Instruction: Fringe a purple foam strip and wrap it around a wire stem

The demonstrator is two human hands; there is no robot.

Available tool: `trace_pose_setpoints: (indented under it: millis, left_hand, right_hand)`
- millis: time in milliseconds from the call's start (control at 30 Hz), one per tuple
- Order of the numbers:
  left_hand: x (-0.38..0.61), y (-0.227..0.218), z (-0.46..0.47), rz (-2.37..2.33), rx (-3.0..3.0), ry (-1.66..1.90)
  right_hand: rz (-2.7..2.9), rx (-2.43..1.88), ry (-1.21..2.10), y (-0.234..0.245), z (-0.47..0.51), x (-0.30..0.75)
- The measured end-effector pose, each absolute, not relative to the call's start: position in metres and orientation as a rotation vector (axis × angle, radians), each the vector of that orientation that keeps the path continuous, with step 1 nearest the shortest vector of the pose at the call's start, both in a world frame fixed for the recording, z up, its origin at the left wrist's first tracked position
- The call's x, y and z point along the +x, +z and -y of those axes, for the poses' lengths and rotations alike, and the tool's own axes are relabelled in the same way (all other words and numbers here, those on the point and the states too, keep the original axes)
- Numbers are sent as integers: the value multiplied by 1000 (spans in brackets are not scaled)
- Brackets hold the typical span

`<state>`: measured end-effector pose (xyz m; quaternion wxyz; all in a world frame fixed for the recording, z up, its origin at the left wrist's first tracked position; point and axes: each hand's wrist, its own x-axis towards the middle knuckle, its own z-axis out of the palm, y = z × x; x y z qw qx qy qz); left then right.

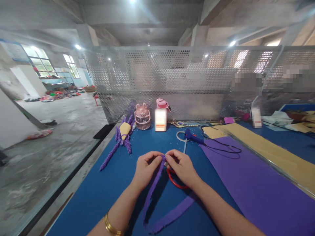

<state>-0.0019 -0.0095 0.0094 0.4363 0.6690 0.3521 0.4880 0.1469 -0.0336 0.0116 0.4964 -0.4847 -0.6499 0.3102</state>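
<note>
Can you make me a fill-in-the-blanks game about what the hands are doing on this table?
1. Both hands, the left hand and the right hand, pinch a fringed strip coloured ____.
2. The table top is coloured ____.
3. Under the right hand lies a pair of scissors with ____ handles.
4. The gold bracelet sits on the ____ wrist.

Missing words: purple; blue; red; left

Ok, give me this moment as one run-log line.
left hand: pinching purple fringe strip | right hand: pinching same strip end | red scissors: under right hand | glue gun: idle behind
</note>
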Motion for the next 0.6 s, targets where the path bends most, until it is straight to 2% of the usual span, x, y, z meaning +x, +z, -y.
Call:
trace_pose_setpoints:
  millis: [600]
  left_hand:
    - [1,9,11,-936,1726,1282]
  right_hand:
    - [1532,-1126,868,10,33,146]
